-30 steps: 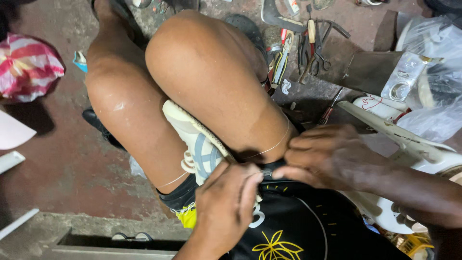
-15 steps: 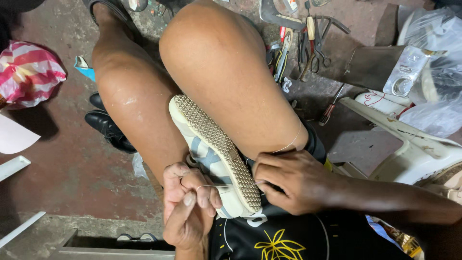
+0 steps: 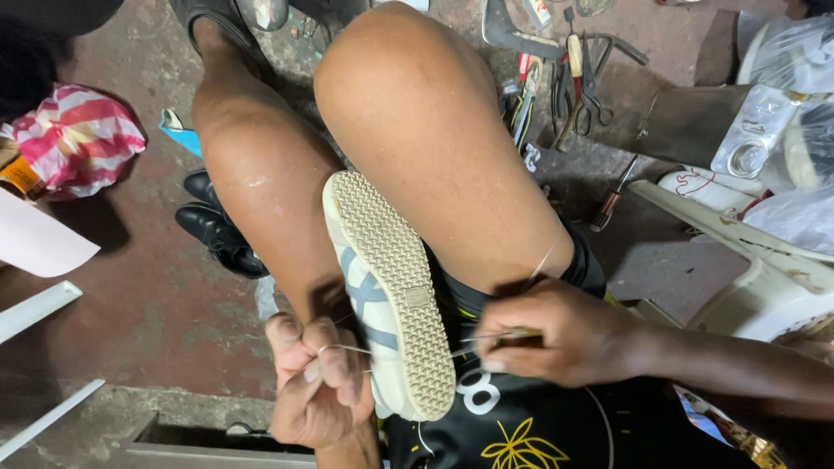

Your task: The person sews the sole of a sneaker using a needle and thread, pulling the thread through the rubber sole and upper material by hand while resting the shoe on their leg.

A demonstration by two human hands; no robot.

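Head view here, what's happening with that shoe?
A seated person grips a cream sneaker with blue stripes between bare knees, tread side up. The left hand pulls a thin thread taut at one side of the sole, while the right hand holds a slim needle-like tool at the other side. Scissors and other tools lie on the floor beyond, a black shoe nearby.

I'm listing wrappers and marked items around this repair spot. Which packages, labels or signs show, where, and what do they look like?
Red-and-white striped plastic bag: far left on the floor, crumpled and bulging.
Clear plastic blister pack: upper right, rectangular, with a round pocket.
Clear crinkled plastic bags: top right corner, see-through.
Small square stamp on the cream shoe sole: mid-sole, same cream colour.
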